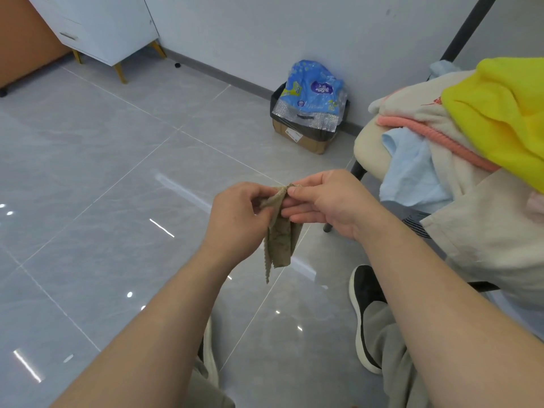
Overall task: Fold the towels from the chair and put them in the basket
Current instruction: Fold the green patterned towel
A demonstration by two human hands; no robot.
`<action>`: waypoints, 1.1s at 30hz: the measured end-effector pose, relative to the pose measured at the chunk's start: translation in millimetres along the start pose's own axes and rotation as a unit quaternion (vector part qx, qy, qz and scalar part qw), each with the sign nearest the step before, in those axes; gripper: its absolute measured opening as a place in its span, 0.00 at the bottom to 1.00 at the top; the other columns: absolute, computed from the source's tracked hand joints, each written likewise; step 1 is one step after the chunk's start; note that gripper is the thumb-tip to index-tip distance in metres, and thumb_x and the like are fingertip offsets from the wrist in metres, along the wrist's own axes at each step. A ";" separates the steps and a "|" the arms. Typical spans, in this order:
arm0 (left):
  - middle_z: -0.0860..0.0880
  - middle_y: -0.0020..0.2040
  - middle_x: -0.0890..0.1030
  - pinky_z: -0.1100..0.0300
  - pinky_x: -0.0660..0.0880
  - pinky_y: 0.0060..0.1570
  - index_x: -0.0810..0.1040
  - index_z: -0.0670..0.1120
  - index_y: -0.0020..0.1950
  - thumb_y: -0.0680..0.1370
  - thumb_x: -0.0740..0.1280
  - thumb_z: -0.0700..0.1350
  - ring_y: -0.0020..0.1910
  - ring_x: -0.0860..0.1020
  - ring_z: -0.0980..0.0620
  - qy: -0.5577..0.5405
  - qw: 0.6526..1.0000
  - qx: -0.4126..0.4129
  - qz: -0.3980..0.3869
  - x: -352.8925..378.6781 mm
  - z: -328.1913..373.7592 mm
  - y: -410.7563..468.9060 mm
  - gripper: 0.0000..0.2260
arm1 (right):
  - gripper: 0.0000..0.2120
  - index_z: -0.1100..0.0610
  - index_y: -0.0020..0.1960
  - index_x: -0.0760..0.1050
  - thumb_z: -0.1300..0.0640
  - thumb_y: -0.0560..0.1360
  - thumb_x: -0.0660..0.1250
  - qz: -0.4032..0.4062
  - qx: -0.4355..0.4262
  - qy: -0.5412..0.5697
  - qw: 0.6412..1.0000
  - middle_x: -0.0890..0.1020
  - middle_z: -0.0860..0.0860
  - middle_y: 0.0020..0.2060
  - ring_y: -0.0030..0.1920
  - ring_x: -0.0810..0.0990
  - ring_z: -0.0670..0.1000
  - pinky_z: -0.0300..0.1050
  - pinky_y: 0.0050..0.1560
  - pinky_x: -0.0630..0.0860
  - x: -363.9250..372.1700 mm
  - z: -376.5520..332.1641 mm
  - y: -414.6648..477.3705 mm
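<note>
olive-tan cloth (279, 240), yellow towel (506, 113), grey floor (117, 172)

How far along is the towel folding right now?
No basket or folded stack shows. Left hand and right hand pinch the top edge of a small tan cloth. A yellow towel, cream towel and light blue towel lie heaped on the chair, unfolded.

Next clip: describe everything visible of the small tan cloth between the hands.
The tan cloth is small and thin, with zigzag-cut edges and a faint mottled pattern. It hangs limp in loose vertical folds, in mid-air. The left hand and right hand both pinch its bunched top edge; nothing else touches it.
</note>
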State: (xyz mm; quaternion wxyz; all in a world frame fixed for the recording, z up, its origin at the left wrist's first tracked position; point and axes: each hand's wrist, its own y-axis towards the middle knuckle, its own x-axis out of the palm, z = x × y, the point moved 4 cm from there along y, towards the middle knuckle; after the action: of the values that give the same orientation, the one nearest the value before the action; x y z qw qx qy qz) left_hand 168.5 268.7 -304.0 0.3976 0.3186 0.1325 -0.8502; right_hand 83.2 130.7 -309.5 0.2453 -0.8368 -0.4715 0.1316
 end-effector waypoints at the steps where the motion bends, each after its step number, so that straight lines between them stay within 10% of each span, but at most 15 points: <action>1: 0.59 0.43 0.81 0.72 0.74 0.45 0.85 0.51 0.52 0.74 0.72 0.41 0.43 0.79 0.62 0.009 1.000 -0.002 0.009 -1.0 -0.5 0.4 0.09 | 0.08 0.64 0.55 0.79 0.62 0.78 0.70 0.001 -0.004 -0.025 1.000 0.86 0.60 0.43 0.42 0.87 0.56 0.49 0.45 0.85 -0.9 0.9 1.6; 6: 0.54 0.43 0.83 0.63 0.76 0.47 0.86 0.48 0.50 0.75 0.70 0.42 0.43 0.80 0.56 0.050 0.998 -0.013 0.033 -4.9 -4.5 3.1 0.07 | 0.11 0.56 0.49 0.80 0.50 0.80 0.66 0.031 -0.021 -0.225 0.974 0.86 0.54 0.38 0.39 0.86 0.53 0.44 0.38 0.82 -4.3 3.4 4.0; 12: 0.54 0.51 0.85 0.70 0.74 0.53 0.87 0.47 0.48 0.74 0.68 0.37 0.48 0.81 0.57 0.054 0.997 0.025 0.047 -6.4 -5.3 4.1 0.10 | 0.24 0.59 0.38 0.75 0.41 0.81 0.57 0.023 0.014 -0.511 0.859 0.77 0.55 0.32 0.35 0.79 0.55 0.47 0.40 0.80 -1.3 13.8 9.4; 20: 0.54 0.49 0.85 0.79 0.68 0.49 0.87 0.47 0.48 0.73 0.68 0.36 0.46 0.79 0.60 0.079 0.995 0.035 0.055 -13.9 -5.2 7.5 0.11 | 0.05 0.53 0.47 0.82 0.55 0.74 0.70 0.024 -0.005 -0.571 0.820 0.81 0.51 0.38 0.38 0.81 0.53 0.52 0.45 0.83 -3.4 24.0 15.4; 29: 0.56 0.39 0.81 0.71 0.72 0.36 0.84 0.51 0.46 0.73 0.66 0.35 0.37 0.78 0.60 0.052 0.998 -0.008 0.038 -16.1 -10.3 9.0 0.12 | 0.15 0.57 0.33 0.71 0.54 0.76 0.69 0.162 -0.024 -0.528 0.833 0.75 0.54 0.32 0.31 0.74 0.53 0.40 0.28 0.65 -17.1 12.0 9.9; 33: 0.58 0.43 0.81 0.76 0.71 0.39 0.78 0.52 0.51 0.73 0.67 0.35 0.41 0.78 0.62 0.046 0.999 -0.007 0.012 -12.8 -13.9 8.3 0.13 | 0.04 0.57 0.43 0.76 0.65 0.72 0.67 0.188 -0.027 -0.501 0.844 0.79 0.54 0.37 0.37 0.78 0.54 0.47 0.37 0.80 -24.0 6.9 6.8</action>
State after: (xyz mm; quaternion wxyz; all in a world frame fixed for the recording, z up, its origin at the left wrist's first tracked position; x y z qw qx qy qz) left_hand 187.0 277.5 -306.0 0.4034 0.3562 0.1530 -0.8289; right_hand 72.5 109.2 -319.2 -0.0764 -0.7359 -0.3675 0.5636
